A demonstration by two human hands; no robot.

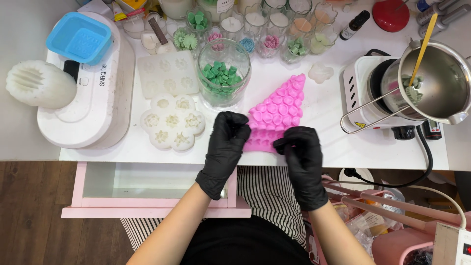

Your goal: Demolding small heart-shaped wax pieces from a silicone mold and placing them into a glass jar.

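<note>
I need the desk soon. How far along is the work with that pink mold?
Done: green wax pieces already fill the glass jar, and small cups behind hold finished shapes. In hand: the left hand and right hand, both gloved, flex the pink silicone mold. Left: the metal pot on the warmer has wax inside.

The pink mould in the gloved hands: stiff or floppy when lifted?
Probably floppy: the pink mould curls up where the left hand and right hand pinch it. Likely light, since fingertips alone raise its edge. Unlikely to roll, lying flat.
</note>
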